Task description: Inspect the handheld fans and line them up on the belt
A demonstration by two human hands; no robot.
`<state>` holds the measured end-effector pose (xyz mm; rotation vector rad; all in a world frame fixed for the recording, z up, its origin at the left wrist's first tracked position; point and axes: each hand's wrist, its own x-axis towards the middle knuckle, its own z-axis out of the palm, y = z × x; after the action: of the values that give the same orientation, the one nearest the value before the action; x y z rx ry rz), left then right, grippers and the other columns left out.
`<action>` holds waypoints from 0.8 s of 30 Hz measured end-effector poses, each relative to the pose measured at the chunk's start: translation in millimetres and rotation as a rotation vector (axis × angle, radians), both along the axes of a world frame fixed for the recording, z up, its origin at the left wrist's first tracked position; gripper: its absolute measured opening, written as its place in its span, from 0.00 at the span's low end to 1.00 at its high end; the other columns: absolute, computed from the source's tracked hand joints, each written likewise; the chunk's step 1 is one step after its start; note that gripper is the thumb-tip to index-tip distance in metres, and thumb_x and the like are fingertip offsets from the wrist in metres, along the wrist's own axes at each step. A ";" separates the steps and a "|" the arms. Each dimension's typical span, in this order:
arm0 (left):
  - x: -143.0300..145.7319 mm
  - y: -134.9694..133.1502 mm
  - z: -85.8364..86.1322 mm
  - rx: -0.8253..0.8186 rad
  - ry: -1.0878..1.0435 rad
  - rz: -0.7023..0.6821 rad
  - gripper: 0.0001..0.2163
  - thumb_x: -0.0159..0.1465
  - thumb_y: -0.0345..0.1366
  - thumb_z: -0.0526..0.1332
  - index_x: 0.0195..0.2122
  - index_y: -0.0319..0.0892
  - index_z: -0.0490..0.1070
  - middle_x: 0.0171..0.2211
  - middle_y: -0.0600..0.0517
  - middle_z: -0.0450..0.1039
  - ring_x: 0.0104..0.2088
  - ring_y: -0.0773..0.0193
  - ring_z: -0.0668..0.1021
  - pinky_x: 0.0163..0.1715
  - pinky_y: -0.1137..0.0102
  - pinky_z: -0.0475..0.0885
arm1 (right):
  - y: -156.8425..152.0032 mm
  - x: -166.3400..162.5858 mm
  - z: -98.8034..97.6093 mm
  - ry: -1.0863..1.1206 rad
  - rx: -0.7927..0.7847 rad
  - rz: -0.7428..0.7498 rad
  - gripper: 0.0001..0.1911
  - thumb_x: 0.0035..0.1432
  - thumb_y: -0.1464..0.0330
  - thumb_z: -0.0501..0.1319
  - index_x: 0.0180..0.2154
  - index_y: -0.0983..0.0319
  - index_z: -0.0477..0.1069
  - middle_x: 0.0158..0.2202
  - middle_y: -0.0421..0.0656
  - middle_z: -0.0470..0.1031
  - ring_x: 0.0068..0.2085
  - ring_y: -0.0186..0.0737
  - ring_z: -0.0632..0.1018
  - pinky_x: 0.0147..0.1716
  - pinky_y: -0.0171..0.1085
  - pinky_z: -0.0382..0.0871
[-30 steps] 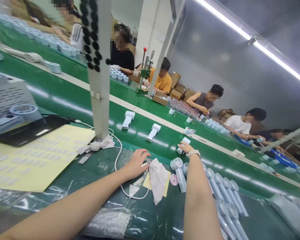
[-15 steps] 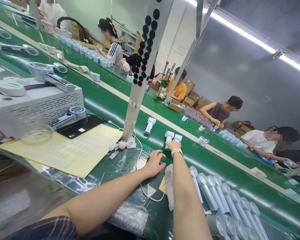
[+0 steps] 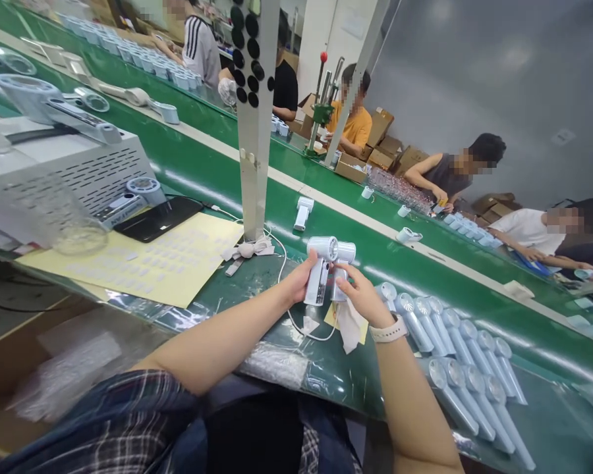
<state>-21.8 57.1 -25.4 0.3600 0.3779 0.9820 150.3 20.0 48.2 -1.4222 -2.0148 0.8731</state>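
My left hand (image 3: 304, 278) is closed around a light-blue handheld fan (image 3: 318, 282), its round head up and its long handle down. Just right of it, my right hand (image 3: 363, 293) has its fingers around a second light-blue fan (image 3: 346, 252), partly hidden by the first fan and the fingers. Both fans are held side by side over the near edge of the bench. Beneath the right hand lie a crumpled white cloth (image 3: 350, 327) and a white cable (image 3: 321, 339).
Rows of light-blue fans (image 3: 454, 388) lie to the right. Another fan (image 3: 304, 214) rests on the green conveyor (image 3: 217, 191). At left are a yellow sheet with small labels (image 3: 192, 270), a black phone-like slab (image 3: 161, 220) and a white machine (image 3: 113, 164). A metal post (image 3: 254, 178) stands ahead. Co-workers sit opposite.
My right hand has brought two fans from the belt back towards me. My left hand, empty before, has closed on one of them. The camera view has shifted.
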 end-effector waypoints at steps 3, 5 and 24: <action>-2.2 -2.0 -0.5 0.032 -0.059 -0.069 0.28 0.54 0.61 0.66 0.32 0.35 0.76 0.32 0.42 0.82 0.31 0.55 0.83 0.37 0.62 0.79 | -10.5 11.5 -13.2 0.057 -0.013 -0.271 0.19 0.66 0.59 0.55 0.54 0.58 0.69 0.45 0.48 0.81 0.44 0.46 0.81 0.41 0.41 0.72; -2.6 -2.9 -0.6 0.036 -0.070 -0.086 0.29 0.53 0.63 0.66 0.34 0.36 0.77 0.34 0.41 0.82 0.33 0.53 0.84 0.39 0.60 0.80 | -18.9 9.8 -28.3 -0.039 -0.027 -0.432 0.10 0.64 0.63 0.56 0.40 0.60 0.72 0.31 0.46 0.79 0.35 0.46 0.80 0.37 0.41 0.70; -12.4 -15.1 39.1 0.228 -0.015 0.187 0.34 0.39 0.69 0.69 0.25 0.38 0.72 0.43 0.40 0.80 0.48 0.46 0.81 0.44 0.60 0.79 | -67.4 -34.6 -44.2 0.572 -0.330 -0.193 0.20 0.55 0.51 0.64 0.33 0.63 0.76 0.17 0.35 0.68 0.20 0.34 0.70 0.26 0.37 0.66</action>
<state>-34.1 42.1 13.7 0.5304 0.2891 1.2143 115.7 -47.3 4.0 -1.3068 -1.3304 1.3826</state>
